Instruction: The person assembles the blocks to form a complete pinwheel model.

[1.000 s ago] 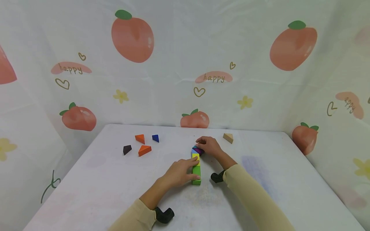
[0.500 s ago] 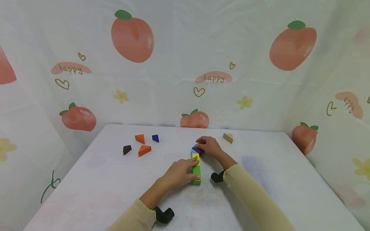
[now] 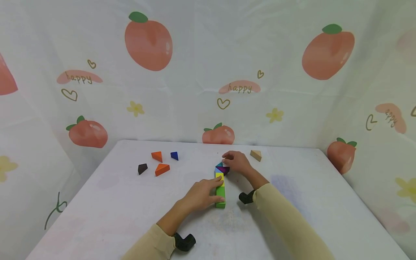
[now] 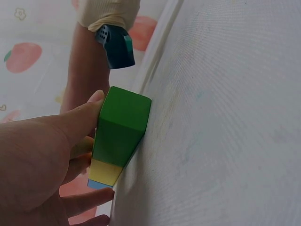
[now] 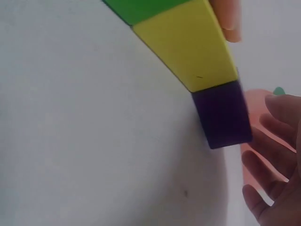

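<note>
A row of coloured toy blocks lies on the table: a green block (image 3: 220,195), a yellow block (image 3: 219,177), a light blue triangle (image 3: 217,170), a purple triangle (image 3: 223,169) and a teal triangle (image 3: 219,164). My left hand (image 3: 200,195) rests on the near part, its thumb on the green block and a finger over the yellow one. In the left wrist view the thumb lies along the green block (image 4: 123,117). Beside the far end, my right hand (image 3: 238,162) holds nothing. Its fingers are loosely spread next to the purple block (image 5: 223,115) in the right wrist view.
At the back left lie two orange triangles (image 3: 157,156) (image 3: 162,169), a dark blue triangle (image 3: 174,155) and a dark brown block (image 3: 142,168). A plain wooden triangle (image 3: 256,155) lies beyond my right hand. A patterned cloth (image 3: 188,108) hangs behind the table.
My right hand has drawn slightly away to the right from the purple triangle, which now shows more fully, as does the teal one. My left hand has stayed put.
</note>
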### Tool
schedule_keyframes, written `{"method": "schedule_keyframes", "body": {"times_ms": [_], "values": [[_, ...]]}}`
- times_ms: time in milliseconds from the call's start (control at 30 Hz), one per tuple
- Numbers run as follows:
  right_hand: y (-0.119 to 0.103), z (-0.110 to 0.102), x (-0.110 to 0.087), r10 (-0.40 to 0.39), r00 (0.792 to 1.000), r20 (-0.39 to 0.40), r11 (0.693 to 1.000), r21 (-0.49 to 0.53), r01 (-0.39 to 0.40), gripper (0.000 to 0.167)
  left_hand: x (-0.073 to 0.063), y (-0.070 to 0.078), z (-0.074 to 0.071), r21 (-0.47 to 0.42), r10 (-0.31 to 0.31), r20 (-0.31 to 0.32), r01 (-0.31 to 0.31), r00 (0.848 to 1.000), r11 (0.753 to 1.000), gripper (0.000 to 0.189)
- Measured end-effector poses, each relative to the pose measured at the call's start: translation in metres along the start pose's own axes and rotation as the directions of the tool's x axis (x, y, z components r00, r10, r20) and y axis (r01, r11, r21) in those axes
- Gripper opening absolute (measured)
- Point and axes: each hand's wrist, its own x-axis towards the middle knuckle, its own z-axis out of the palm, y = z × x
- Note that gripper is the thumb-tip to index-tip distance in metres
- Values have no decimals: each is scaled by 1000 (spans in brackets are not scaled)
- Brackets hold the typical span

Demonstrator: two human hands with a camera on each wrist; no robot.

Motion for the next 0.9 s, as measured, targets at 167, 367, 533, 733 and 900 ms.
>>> {"method": "schedule_keyframes", "body": {"times_ms": [167, 367, 533, 733, 900], "values": [[0, -10, -1, -34, 999, -27, 999, -19, 33, 23, 0, 0, 0, -12, -12, 6, 12, 1000, 1000, 65], [5, -24, -2, -32, 998, -56, 999, -25, 31, 24, 0, -1, 2, -10, -26, 7, 26, 1000, 1000, 65], [11, -36, -5, -32, 992, -125, 999, -36, 27, 23, 0, -1, 2, -6, -29, 6, 29, 1000, 1000, 65], [25, -47, -9, -43, 969, -241, 998, -53, 31, 20, 0, -1, 1, -9, -34, 10, 34, 999, 999, 66], [38, -53, -10, -36, 953, -302, 998, -65, 17, 18, 0, -1, 2, -7, -43, 12, 43, 999, 999, 66]]}}
